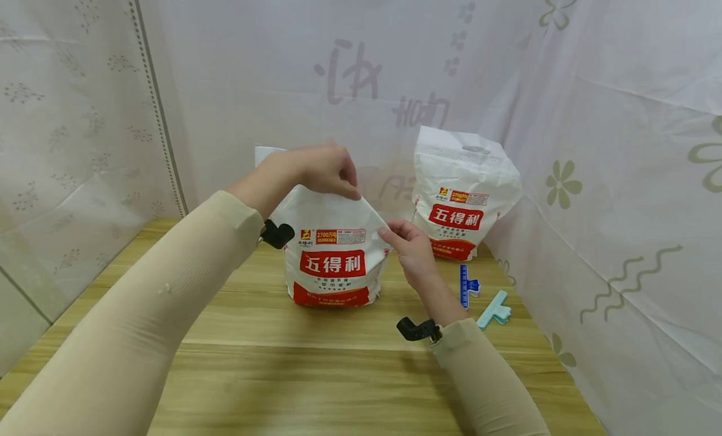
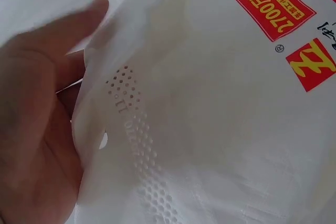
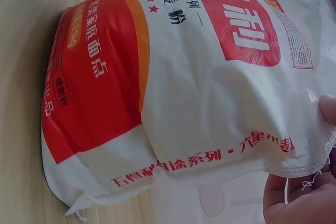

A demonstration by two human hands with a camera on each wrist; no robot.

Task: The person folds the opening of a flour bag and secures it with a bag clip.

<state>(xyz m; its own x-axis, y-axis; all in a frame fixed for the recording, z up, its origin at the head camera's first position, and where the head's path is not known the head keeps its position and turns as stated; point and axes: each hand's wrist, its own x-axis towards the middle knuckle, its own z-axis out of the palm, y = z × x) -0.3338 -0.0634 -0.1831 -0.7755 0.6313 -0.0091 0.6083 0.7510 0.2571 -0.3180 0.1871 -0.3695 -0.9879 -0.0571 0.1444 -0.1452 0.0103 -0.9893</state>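
While the left hand (image 1: pixel 324 170) crooks over the top of the white flour bag (image 1: pixel 333 260), fingers curled and gripping its upper edge, the right hand (image 1: pixel 410 245) pinches the side edge, thumb in front, fingers behind. Bag upright on the table (image 1: pixel 254 367), below the left hand and to the left of the right.

Between the hands: slack upper part, edge sloping down from left to right. Skin looks thin, soft, faintly see-through near the left fingers; likely to crease easily and hold no shape by itself. Embossed band (image 2: pixel 149 177) beside the left palm, probably a little stiffer and a surer place to take hold.

At the right fingertips: stitched side seam (image 3: pixel 294 171) with a loose thread (image 3: pixel 312 182). Seam likely bears a pull well; the smooth panel may slip under flat fingers.

Below both hands: rounded, filled body, judged heavy and shifting. For lifting, better a palm beneath than the limp top alone; hard squeezing could puff flour out if the top is unsealed, which I cannot tell.

Beyond the right hand: second bag (image 1: pixel 462 198), upright, apart. Right of that hand: blue clip (image 1: pixel 464 287), pale green clip (image 1: pixel 493 309) nearer the forearm.
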